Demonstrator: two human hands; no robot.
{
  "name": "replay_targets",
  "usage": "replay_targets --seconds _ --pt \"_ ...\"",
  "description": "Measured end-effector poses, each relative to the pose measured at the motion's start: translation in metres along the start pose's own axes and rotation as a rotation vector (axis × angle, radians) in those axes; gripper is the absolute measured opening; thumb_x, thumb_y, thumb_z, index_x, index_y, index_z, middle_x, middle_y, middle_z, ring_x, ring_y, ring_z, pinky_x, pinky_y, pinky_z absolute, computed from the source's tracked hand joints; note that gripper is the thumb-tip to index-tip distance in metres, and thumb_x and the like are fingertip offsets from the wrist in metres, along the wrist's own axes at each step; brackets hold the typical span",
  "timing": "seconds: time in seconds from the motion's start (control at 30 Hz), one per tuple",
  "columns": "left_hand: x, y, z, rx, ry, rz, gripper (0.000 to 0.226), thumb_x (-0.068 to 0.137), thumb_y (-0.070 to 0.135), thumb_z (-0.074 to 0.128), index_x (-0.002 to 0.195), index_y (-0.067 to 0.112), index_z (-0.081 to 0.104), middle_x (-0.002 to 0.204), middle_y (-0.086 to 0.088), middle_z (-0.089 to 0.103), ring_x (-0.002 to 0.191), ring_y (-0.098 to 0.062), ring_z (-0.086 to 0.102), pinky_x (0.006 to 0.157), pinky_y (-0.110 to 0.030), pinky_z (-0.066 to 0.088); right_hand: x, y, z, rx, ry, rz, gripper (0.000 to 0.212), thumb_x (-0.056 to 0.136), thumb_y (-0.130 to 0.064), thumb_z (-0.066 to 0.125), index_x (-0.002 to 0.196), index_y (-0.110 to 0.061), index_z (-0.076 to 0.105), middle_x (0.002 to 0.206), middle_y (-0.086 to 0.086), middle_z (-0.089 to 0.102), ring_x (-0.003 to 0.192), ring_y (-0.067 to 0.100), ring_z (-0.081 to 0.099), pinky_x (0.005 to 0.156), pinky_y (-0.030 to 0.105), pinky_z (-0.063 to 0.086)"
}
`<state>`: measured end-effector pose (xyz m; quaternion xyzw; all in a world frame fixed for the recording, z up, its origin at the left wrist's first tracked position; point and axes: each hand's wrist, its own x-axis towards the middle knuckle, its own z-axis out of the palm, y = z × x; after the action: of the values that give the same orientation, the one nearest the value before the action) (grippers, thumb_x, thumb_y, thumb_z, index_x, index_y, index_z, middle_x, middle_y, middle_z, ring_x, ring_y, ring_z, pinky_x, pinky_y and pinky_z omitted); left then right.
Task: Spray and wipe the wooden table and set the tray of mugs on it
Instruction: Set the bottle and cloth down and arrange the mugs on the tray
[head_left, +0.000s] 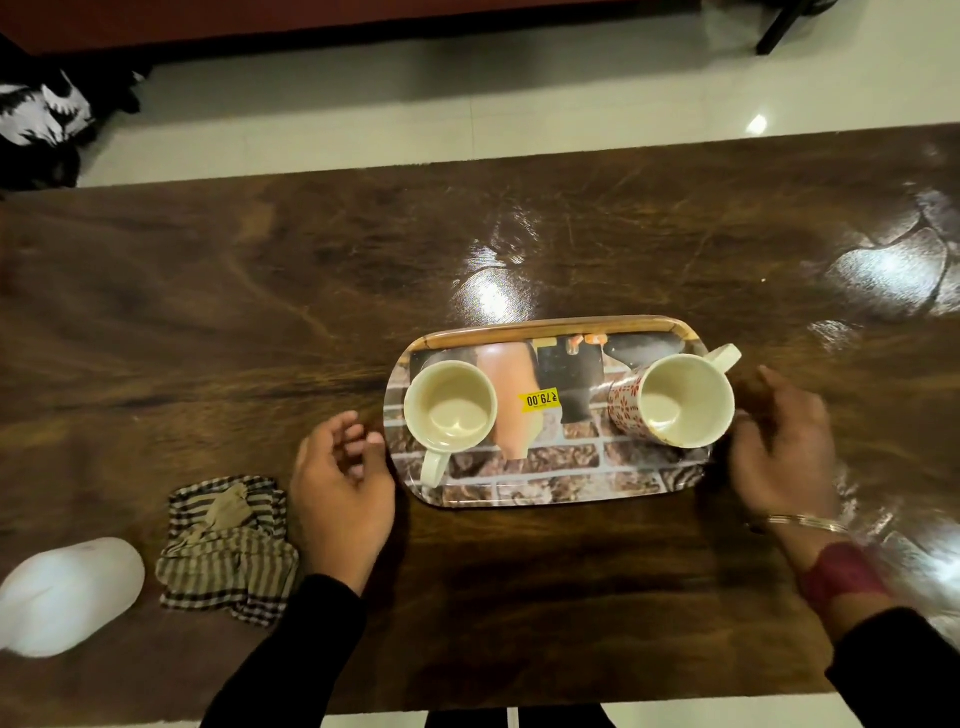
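A printed tray (550, 478) lies flat on the dark wooden table (260, 312), right of centre. Two empty cream mugs stand on it: one (450, 408) at its left end with the handle towards me, one (680, 400) with a red pattern at its right end. My left hand (340, 488) hovers just off the tray's left end, fingers loosely curled and holding nothing. My right hand (779, 447) is blurred beside the tray's right end, fingers relaxed, and does not grip the tray.
A striped, checked cloth (228, 551) lies crumpled left of my left hand. A white rounded object (67, 592), perhaps the spray bottle, lies at the table's near left. Wet sheen marks the table's right side. Pale floor lies beyond the far edge.
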<state>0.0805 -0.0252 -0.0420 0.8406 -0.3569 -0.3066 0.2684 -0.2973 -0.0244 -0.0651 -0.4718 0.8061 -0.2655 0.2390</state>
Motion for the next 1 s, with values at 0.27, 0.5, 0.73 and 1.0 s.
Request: replay_targets --seconds 0.27,0.5,0.73,1.0 --pt "-0.017 0.043 -0.009 0.051 -0.286 0.480 0.092 0.075 0.039 0.085 0.153 0.015 0.042 0.147 0.007 0.047 0.137 -0.003 0.046 0.109 -0.018 0.043 -0.060 -0.061 0.006 0.056 -0.046 0.008 0.124 0.071 -0.078 0.066 0.162 -0.008 0.019 0.150 0.013 0.039 0.138 0.021 0.042 0.109 0.030 0.037" --pt "-0.020 0.055 0.000 0.156 -0.213 0.487 0.090 0.067 0.044 0.092 0.143 0.016 0.055 0.138 0.004 0.058 0.123 -0.005 0.054 0.097 0.001 0.038 -0.037 -0.076 0.027 0.014 0.081 -0.020 0.102 0.070 -0.049 0.093 0.147 -0.005 0.042 0.139 0.012 0.052 0.128 0.030 0.054 0.104 0.053 0.050" --pt "-0.013 0.066 0.004 0.288 -0.149 0.515 0.086 0.053 0.064 0.093 0.120 0.022 0.060 0.115 0.007 0.059 0.101 -0.008 0.058 0.080 -0.020 0.051 -0.027 -0.062 0.003 -0.063 -0.099 -0.185 0.095 0.065 -0.039 0.094 0.144 -0.011 0.049 0.134 0.002 0.058 0.121 0.029 0.057 0.101 0.048 0.050" --pt "-0.012 0.082 0.005 0.511 -0.231 0.327 0.094 0.048 0.093 0.071 0.106 0.024 0.043 0.108 0.006 0.049 0.091 -0.015 0.055 0.066 -0.033 0.044 -0.010 -0.071 -0.006 -0.010 -0.226 -0.293 0.087 0.068 -0.060 0.072 0.139 -0.013 0.052 0.130 -0.002 0.058 0.118 0.006 0.047 0.103 0.036 0.044"
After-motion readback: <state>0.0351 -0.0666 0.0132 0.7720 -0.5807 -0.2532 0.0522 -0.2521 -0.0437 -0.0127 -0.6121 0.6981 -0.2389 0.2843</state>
